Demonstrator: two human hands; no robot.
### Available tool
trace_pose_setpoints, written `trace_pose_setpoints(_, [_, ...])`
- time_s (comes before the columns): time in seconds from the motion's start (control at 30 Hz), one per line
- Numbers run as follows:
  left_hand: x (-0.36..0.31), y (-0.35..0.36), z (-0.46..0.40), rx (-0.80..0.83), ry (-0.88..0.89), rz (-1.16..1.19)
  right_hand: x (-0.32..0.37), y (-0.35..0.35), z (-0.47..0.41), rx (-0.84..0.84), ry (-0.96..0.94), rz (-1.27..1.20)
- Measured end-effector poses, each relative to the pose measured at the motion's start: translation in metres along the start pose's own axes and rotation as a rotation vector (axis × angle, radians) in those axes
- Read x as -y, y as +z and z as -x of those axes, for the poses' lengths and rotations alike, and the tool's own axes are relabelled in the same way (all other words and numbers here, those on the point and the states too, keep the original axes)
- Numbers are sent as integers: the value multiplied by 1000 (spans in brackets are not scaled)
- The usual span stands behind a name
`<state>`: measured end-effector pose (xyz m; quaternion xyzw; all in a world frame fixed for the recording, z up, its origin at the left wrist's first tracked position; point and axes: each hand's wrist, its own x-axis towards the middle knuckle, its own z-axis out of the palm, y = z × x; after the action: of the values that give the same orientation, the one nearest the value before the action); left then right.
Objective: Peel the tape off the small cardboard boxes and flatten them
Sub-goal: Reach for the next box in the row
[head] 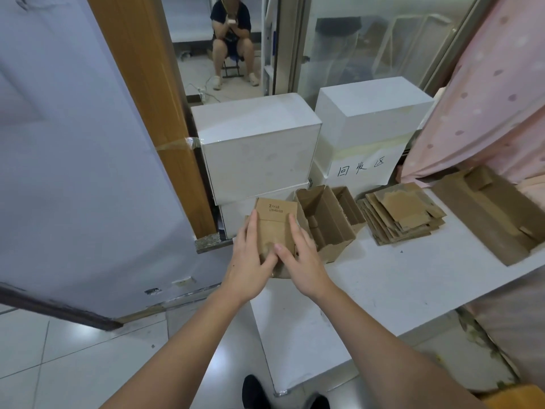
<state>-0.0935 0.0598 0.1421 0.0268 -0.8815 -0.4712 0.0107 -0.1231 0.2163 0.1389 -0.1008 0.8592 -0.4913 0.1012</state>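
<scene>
Both hands, left hand (250,255) and right hand (300,255), lie fingers straight on the small box (272,228), pressing it flat on the worktop (413,276) left of the flattened stack (404,214), likely to collapse it.

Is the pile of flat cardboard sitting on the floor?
No, the stack of flattened boxes lies on the white table.
</scene>
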Motion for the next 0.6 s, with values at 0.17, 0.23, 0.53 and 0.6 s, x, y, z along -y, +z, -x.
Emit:
trace_pose_setpoints(0.17, [-38,2,6,-27,-11,218,17,-25,15,-8,-99,-99])
trace_pose_setpoints(0.23, [-51,8,9,-43,21,245,21,-37,23,-45,-127,-126])
trace_pose_setpoints(0.53, [-147,89,58,15,131,388,-8,-132,112,-206,-126,-267])
trace_pose_setpoints(0.6, [-170,122,74,45,157,395,-27,-161,139,-242,-114,-264])
